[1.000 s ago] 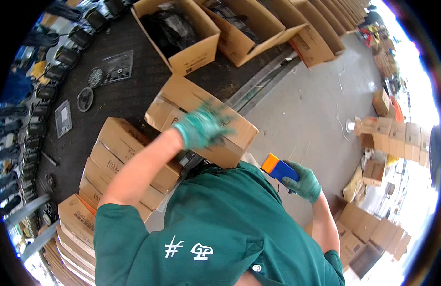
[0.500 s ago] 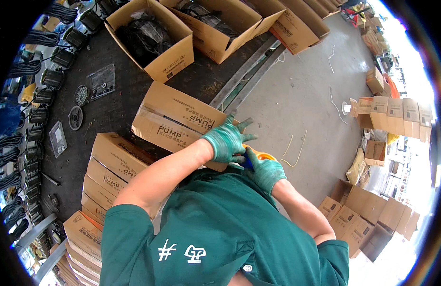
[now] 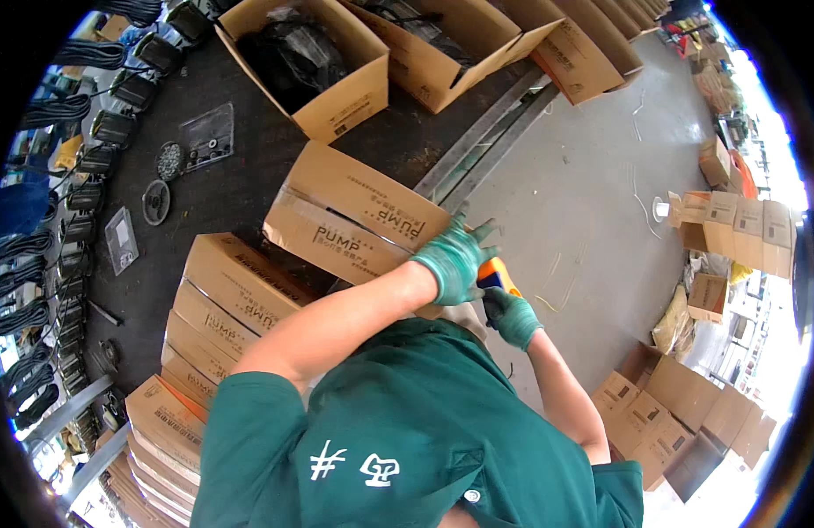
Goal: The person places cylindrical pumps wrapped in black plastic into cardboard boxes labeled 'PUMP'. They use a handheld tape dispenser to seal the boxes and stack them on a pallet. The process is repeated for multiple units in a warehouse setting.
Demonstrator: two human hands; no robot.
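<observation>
A taped cardboard box [image 3: 359, 198] lies in front of me at the bench edge, a strip of clear tape running along its top seam. At its right end rests my left hand [image 3: 454, 262] in a green glove, fingers spread and pointing away from me. Just beside it, my gloved right hand [image 3: 514, 319] is closed round an orange and dark blue tape dispenser [image 3: 498, 276]. The dispenser sits close to the box's right end; my left hand and body partly hide that end, so I cannot tell whether they touch.
Open boxes [image 3: 341, 110] holding black bagged parts stand at the far side. Closed boxes [image 3: 222, 290] are lined up at the left on the dark bench [image 3: 249, 189]. Metal rails [image 3: 486, 132] cross behind the box. Cartons [image 3: 649, 422] stand on the floor at right.
The view has shifted, so the bench and boxes appear farther right. My right hand has turned the tape dispenser more upright and drawn slightly away from my left hand, which stays at the box end.
</observation>
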